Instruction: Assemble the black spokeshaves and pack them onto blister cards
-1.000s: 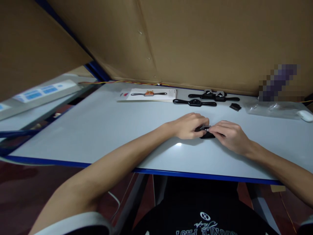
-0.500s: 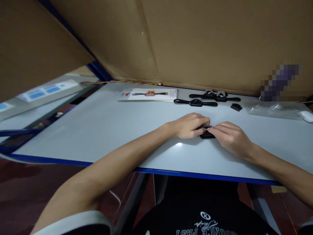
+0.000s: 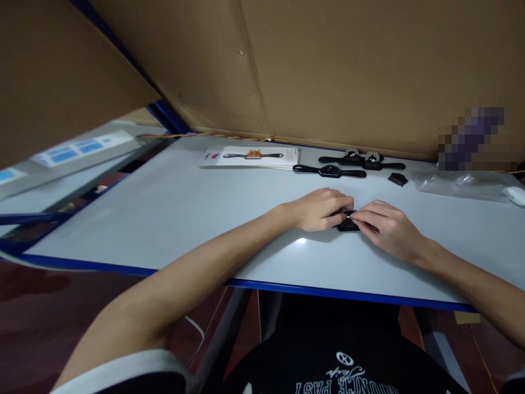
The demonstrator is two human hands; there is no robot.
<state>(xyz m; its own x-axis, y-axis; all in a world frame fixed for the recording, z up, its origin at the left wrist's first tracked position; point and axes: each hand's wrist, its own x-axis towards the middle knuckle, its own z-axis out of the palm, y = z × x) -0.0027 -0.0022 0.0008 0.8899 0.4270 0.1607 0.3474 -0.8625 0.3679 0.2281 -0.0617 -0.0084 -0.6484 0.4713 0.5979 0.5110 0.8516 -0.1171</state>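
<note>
A: Quick rundown, big to small?

B: Cardboard wall (image 3: 328,71) along the far edge. Grey counter (image 3: 164,219) w/ blue rim in front of it. Lined up at the far edge: a printed card (image 3: 252,157), a black two-handled tool (image 3: 329,172) w/ a second tool (image 3: 361,161) just behind it, and a small black piece (image 3: 397,179) to their right. A clear plastic bag (image 3: 459,183) lies toward the far right corner.

A: Hands?

B: Both rest on the counter, approx midway btw far & near edges, right of centre. The left hand (image 3: 322,209) is curled over the left end of a small black part (image 3: 348,225), grip closed on it and pinning it down. On the right hand (image 3: 385,227), thumb & forefinger are pressed together on top of the part, at a tiny shiny bit. Too small to say what that is.

A: Anything diff vs a sec ago?

B: Barely. The part hasn't shifted and the left hand is in the same spot. Half a sec ago the right fingertips covered the shiny bit; now it shows again. So the right fingers prob. worked in place, small motion only. Nothing lifted, far-edge stuff untouched.
</note>
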